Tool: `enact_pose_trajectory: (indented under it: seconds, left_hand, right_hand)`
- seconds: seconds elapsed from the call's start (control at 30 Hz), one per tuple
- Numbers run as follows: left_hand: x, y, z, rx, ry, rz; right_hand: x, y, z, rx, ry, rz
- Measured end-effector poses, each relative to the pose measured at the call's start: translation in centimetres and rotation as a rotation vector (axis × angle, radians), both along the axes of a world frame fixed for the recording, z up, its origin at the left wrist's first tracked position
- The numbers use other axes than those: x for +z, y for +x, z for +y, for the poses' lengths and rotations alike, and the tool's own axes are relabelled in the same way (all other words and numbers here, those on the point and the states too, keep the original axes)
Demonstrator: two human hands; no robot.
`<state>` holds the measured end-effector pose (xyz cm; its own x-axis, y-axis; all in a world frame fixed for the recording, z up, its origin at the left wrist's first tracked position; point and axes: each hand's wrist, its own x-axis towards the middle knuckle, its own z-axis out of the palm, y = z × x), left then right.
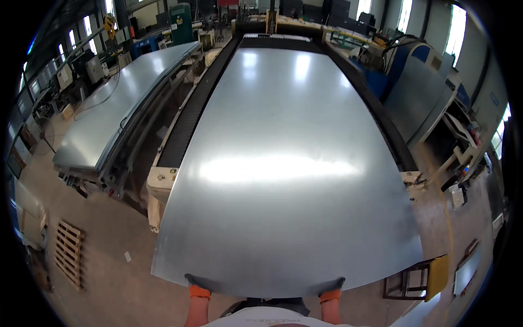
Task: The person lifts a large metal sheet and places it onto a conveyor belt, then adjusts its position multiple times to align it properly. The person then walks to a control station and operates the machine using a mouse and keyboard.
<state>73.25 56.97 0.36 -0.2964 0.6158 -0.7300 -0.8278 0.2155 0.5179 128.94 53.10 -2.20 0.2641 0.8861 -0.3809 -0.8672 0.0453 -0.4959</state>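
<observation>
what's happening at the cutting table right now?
A person is holding the near edge of a large shiny metal sheet with both hands: left hand and right hand, both gloved with orange cuffs, gripping near the two ends of that edge. The sheet lies lengthwise over the long machine bed, its near end overhanging the bed's end. A second metal sheet lies on a rack to the left, and a wooden pallet sits on the floor.

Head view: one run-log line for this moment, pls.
left hand: gloved, grips sheet near edge | right hand: same | metal sheet: flat on machine bed, near edge overhangs | second sheet: left stack
</observation>
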Motion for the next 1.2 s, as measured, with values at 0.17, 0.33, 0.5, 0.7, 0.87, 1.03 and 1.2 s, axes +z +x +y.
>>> enact_pose_trajectory:
  seconds: [0.17,0.33,0.5,0.7,0.87,1.03,1.2]
  left_hand:
    - [3.3,3.5,3.1,0.121,0.095,-0.083]
    - [21.6,0.8,0.1,-0.205,0.372,-0.053]
    - [-3.7,-0.2,-1.0,-0.026,0.02,-0.257]
    - [-3.8,2.2,0.6,0.046,0.236,-0.26]
    - [-5.0,2.0,2.3,0.022,0.245,-0.209]
    - [-5.9,1.9,3.7,0.072,0.264,-0.214]
    - [-4.8,2.4,4.4,0.114,0.208,-0.18]
  right_hand:
    - [0.9,1.0,0.9,-0.089,-0.198,-0.056]
    - [17.7,-2.7,-1.8,-0.248,-0.062,-0.21]
    - [-0.7,-3.1,-2.2,-0.427,-0.492,-0.232]
    - [-4.3,-1.6,-0.3,-0.22,-0.289,-0.026]
    - [-3.8,-1.5,1.2,-0.186,-0.275,0.016]
    - [-2.8,-1.8,2.2,-0.159,-0.242,0.056]
    - [0.0,-3.3,3.6,-0.126,-0.088,0.017]
